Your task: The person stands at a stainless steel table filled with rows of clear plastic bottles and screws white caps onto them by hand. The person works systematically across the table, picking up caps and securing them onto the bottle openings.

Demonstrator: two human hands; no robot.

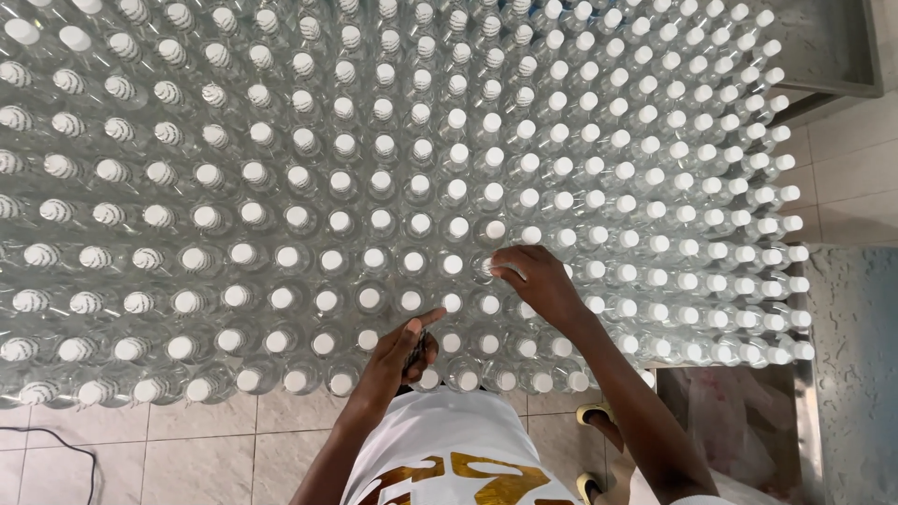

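Nearest the camera: white T-shirt w/ gold print [458,463], pale tiled floor [187,458] below it, thin black cable [56,449] at lower left.

Left hand [402,351] sits at the front edge of the bottle block, fingers curled loosely round a small dark object [418,353] – too hidden to tell what it is. Index finger sticks out toward the caps; hand hovers just above the front rows, contact w/ bottles can't be made out.

Right hand [538,281] reaches further in, approx. four rows back. Fingertips [500,271] pinch down on the white cap of one clear plastic bottle [488,269]; grip narrow, closed on the cap. That bottle stands upright in its row, packed tight against neighbours on all sides.

Beyond and all round: big block of clear plastic bottles w/ white ribbed screw caps [374,140], upright, in straight rows, touching each other, filling most of the view. Far right: metal frame edge [842,89] and speckled grey surface [856,355]; clear plastic bag [739,421] inside a metal bin at lower right.
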